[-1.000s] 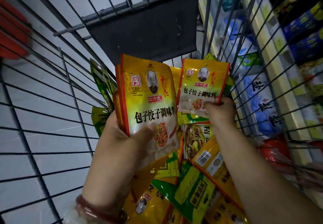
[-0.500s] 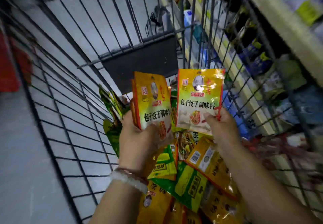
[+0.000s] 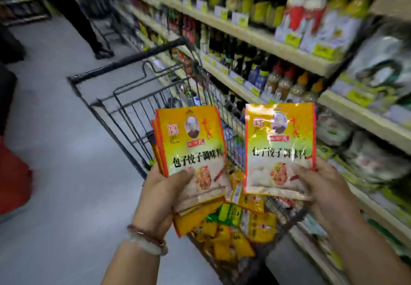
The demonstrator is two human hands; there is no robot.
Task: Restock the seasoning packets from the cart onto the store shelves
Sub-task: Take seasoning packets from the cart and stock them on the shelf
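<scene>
Seasoning packets [image 3: 279, 149] above cart [image 3: 133, 98]

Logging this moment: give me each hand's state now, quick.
Left hand: grips a stack of yellow seasoning packets.
Right hand: grips one yellow seasoning packet.

A grocery store aisle: long shelves [image 3: 255, 32] with price tags run along the right, stocked with bottles [image 3: 260, 71] and bagged goods, a wire cart [image 3: 133, 98] stands on the grey floor, and another person [image 3: 73, 11] stands farther down.
</scene>
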